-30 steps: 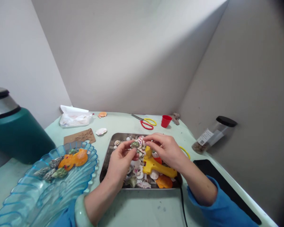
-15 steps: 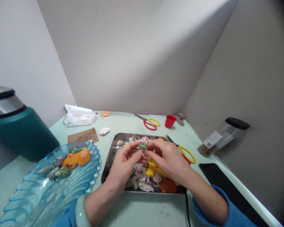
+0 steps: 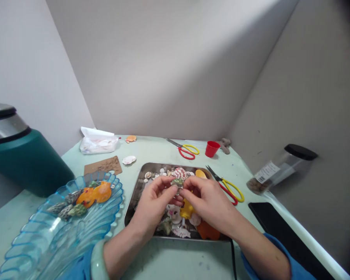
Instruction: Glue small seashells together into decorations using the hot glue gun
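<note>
Over a metal tray (image 3: 133,196) full of seashells, my left hand (image 3: 153,204) and my right hand (image 3: 211,202) meet at the fingertips. Together they pinch a small greenish shell (image 3: 177,182) above the heap. Under my right palm lies a yellow glue gun (image 3: 187,209), mostly hidden, with its black cord (image 3: 232,256) running toward me. A red-patterned shell (image 3: 180,172) and an orange one (image 3: 207,230) lie among the others in the tray.
A blue glass dish (image 3: 61,229) with orange and dark shells stands at the left. Two yellow-handled scissors (image 3: 188,150) (image 3: 230,188), a red cup (image 3: 212,148), a cardboard piece (image 3: 103,166), a plastic bag (image 3: 97,143), a tipped jar (image 3: 280,169), a black phone (image 3: 280,229) and a green bin (image 3: 20,159) surround the tray.
Both hands drew slightly toward me with the small shell between them, and my right hand now covers more of the glue gun. The second scissors came into view.
</note>
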Available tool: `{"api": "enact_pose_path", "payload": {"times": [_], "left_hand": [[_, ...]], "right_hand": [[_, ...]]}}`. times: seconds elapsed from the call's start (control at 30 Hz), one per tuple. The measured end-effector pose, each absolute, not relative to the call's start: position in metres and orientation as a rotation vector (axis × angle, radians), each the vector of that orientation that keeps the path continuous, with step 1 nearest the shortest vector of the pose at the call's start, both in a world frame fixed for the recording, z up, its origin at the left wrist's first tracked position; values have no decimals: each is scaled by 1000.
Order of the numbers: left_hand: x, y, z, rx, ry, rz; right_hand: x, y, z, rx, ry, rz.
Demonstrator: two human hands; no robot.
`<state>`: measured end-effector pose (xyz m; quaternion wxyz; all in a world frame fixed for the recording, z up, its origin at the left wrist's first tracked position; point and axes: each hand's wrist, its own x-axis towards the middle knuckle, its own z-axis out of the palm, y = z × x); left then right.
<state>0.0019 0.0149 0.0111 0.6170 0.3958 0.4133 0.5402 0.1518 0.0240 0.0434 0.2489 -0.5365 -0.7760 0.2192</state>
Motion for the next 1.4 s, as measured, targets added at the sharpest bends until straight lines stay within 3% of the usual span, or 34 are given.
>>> {"api": "enact_pose_path", "payload": {"times": [0.4, 1.17, 1.4], "left_hand": [[3, 16, 10, 911, 1013, 1222], [6, 15, 8, 1112, 913, 1287], [-4, -4, 28, 1047, 961, 1330]], "right_hand": [[162, 25, 50, -1445, -2219, 414], [166, 34, 43, -1143, -2173, 381], [177, 30, 60, -1124, -2029, 218]]}}
